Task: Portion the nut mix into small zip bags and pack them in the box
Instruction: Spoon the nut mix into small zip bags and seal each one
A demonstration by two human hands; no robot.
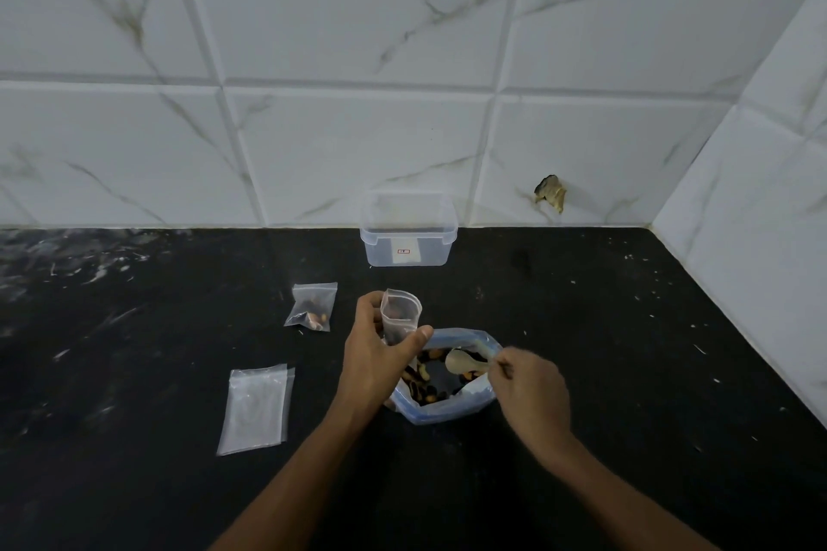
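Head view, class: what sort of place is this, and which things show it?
Probably a home kitchen counter: a dark stone worktop meets a marble-patterned tiled wall at a corner, with a clear plastic food box at the wall.

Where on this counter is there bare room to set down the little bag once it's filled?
Bare counter lies right of the nut bag, toward the corner wall, and between the plastic box and the filled bag. It is crowded around the left hand, right hand and empty bags.
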